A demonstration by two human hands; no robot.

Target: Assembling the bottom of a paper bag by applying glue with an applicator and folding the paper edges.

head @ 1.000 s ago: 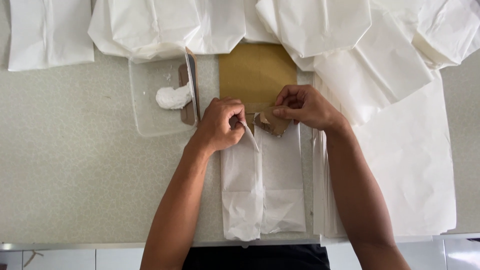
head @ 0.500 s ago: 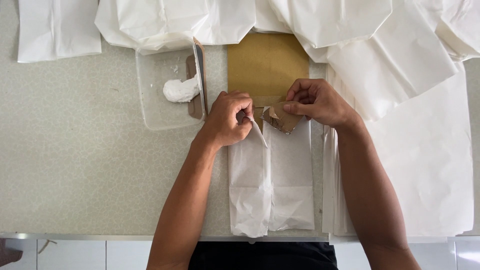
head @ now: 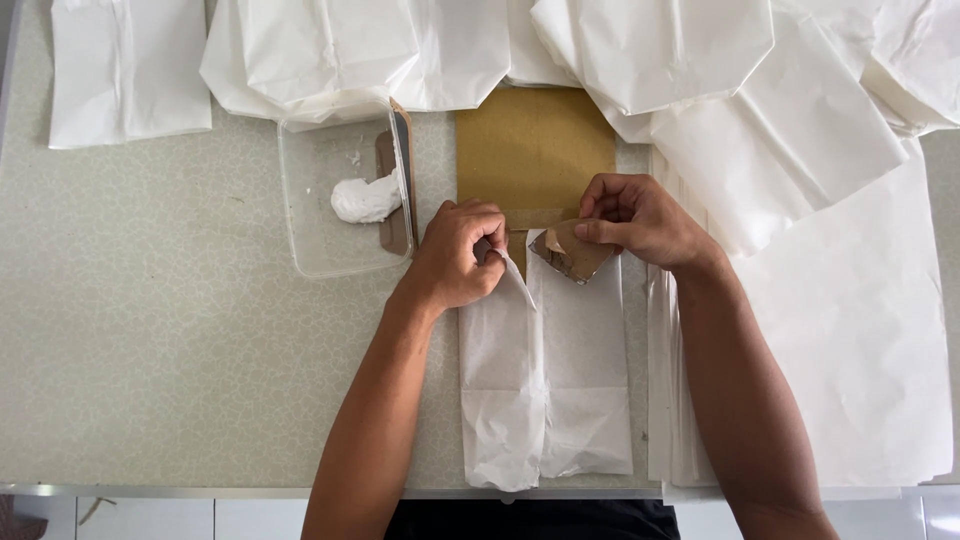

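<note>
paper bag (head: 545,400) lay flat on table (head: 180,350) below brown board (head: 533,150) | left hand (head: 455,255) pinched its flap, right hand (head: 640,220) pinched cardboard piece (head: 572,257) | likely light, limp, tearable; best gripped at folded edges

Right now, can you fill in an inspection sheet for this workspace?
Surface: pale speckled table.
Job's things: white paper bag lying flat, its top end being folded over a brown cardboard sheet.
Clutter: clear plastic tub with white paste; finished white bags piled along the far edge; paper stack at right.
Hands: left hand pinches a flap; right hand holds a brown cardboard piece.
Cables: nothing seen.
Surroundings: nothing seen.
</note>
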